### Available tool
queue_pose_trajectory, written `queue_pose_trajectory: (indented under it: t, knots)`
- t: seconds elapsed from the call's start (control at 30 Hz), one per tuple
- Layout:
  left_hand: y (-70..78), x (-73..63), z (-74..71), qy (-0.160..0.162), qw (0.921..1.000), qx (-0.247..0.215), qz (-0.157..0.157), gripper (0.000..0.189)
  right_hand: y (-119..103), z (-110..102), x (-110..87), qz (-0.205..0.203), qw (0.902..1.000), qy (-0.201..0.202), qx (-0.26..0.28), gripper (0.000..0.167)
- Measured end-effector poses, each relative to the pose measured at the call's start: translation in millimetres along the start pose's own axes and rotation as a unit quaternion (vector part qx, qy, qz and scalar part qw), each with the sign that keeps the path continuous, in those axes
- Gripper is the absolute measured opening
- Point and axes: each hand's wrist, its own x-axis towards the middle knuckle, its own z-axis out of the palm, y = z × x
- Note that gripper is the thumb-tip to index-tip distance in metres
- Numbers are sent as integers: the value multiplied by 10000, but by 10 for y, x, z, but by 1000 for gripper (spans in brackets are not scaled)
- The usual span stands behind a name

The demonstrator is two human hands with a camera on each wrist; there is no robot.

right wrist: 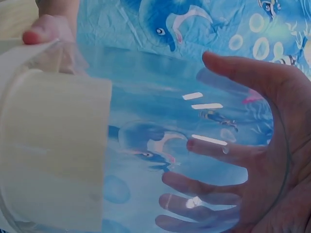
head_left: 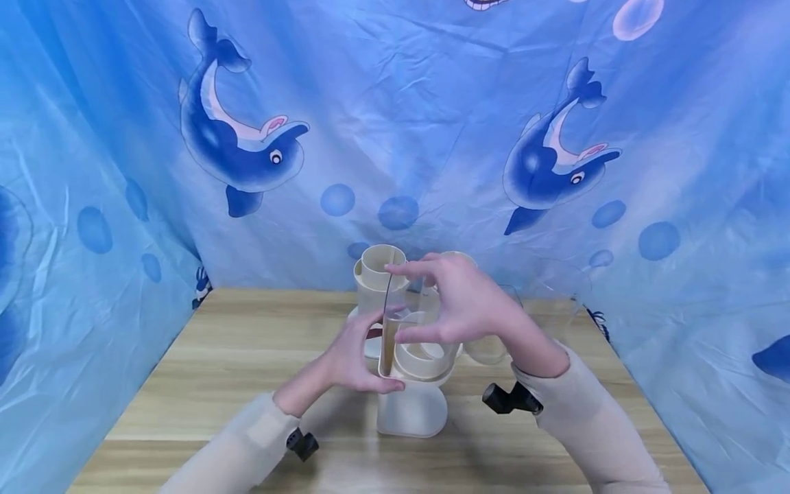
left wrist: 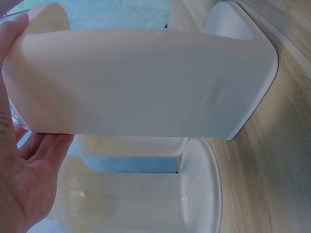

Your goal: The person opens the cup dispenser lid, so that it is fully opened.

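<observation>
A white plastic stand (head_left: 412,412) with a flat base and a tall back plate (left wrist: 136,87) stands at the front middle of the table. My left hand (head_left: 352,357) grips its upper part from the left, thumb in front and fingers behind. A clear, rounded plastic container (right wrist: 146,97) sits at the stand's top, around a cream ring (right wrist: 53,155). My right hand (head_left: 463,298) holds this container from above and the right, its spread fingers curved round the clear wall. I cannot tell whether the container is fully seated on the stand.
Behind it, a similar white stand (head_left: 373,302) with a cream ring on top is at the back left. Another cream top (head_left: 459,258) shows behind my right hand. Clear plastic pieces (head_left: 490,351) are at the right. A blue dolphin-print curtain (head_left: 401,137) surrounds the wooden table (head_left: 259,350).
</observation>
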Motion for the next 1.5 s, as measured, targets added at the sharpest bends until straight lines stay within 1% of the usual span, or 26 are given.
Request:
queue_pose_trajectory:
  t: [0.2,0.27,0.33,0.4,0.5,0.57,0.63,0.73,0.8,1.03,1.1,1.27,1.37,1.5]
  knots:
    - [32,28,-94,59,9998,210,40,109,40,-69,115,-116,9995,-192,237,84]
    - [39,39,-109,46,9996,273,25,110,58,-78,117,-151,9993,-199,262,84]
    - [38,44,-112,23,9996,273,-47,109,80,-77,90,-136,9990,-126,399,85]
    - [27,43,-106,58,9997,213,-119,109,113,-60,29,4,9985,45,540,89]
    - [-13,37,-72,104,9998,83,-122,107,182,-1,-91,341,9954,301,837,95]
    - [-51,49,-39,141,9999,37,-4,106,234,49,-171,575,9916,419,1076,98]
    - [-81,68,-3,161,9998,51,123,103,280,97,-228,720,9872,480,1343,99]
    - [-101,98,31,227,9993,141,273,102,307,142,-275,839,9810,564,1656,101]
    - [-95,105,41,241,9992,179,275,102,299,157,-291,858,9804,619,1662,103]
    - [-89,108,27,175,9995,225,104,108,228,167,-280,706,9876,742,1193,105]
    - [-90,104,28,178,9995,219,117,108,232,169,-270,710,9886,754,1094,104]
    - [-99,86,79,235,9994,239,132,107,287,167,-265,815,9862,719,1248,101]
    - [-89,76,103,193,9994,250,122,105,312,160,-274,848,9839,715,1399,99]
    - [-66,72,99,116,9994,299,98,104,337,147,-260,800,9826,676,1534,96]
